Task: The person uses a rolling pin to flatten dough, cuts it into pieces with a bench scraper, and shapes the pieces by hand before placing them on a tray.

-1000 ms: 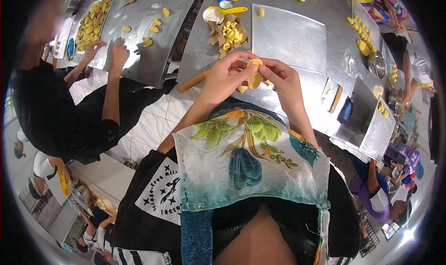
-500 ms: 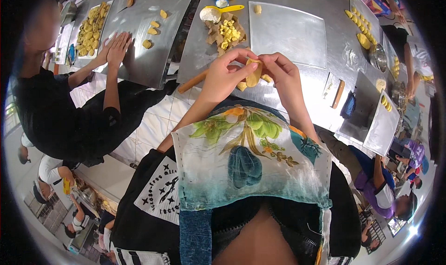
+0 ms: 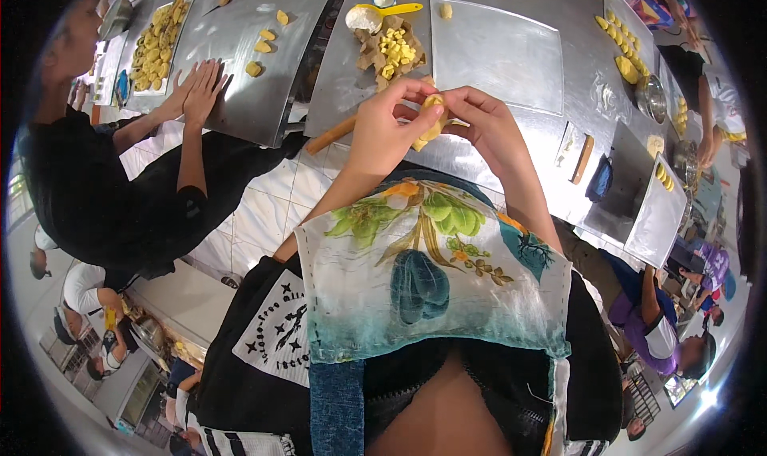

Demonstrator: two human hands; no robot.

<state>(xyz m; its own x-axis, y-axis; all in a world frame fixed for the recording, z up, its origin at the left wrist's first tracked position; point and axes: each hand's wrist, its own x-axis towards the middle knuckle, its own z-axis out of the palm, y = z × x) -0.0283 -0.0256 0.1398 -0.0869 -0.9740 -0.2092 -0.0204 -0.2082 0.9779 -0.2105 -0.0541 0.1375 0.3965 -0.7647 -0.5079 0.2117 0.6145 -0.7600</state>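
Both my hands meet over the near edge of the metal table, working one small piece of yellow dough (image 3: 432, 114). My left hand (image 3: 391, 127) pinches it between thumb and fingers. From the other side my right hand (image 3: 489, 127) has its fingertips on the dough's upper part. The dough looks folded over on itself; my fingers partly cover it. Beyond the left hand, yellow cubes (image 3: 397, 50) lie on crumpled brown paper (image 3: 371, 56). A rolling pin (image 3: 331, 135) lies beside my left wrist, partly hidden by it.
A flat metal tray (image 3: 499, 60) holds one dough piece (image 3: 446, 11). A yellow scoop (image 3: 399, 9) with white powder lies at its left. To the right is a wooden-handled scraper (image 3: 582, 159). At the left table a person presses both hands (image 3: 196, 92) on the metal top.
The dough, a smooth hanging flap before, now looks shorter and folded up between my fingers. My right hand has turned slightly around it.
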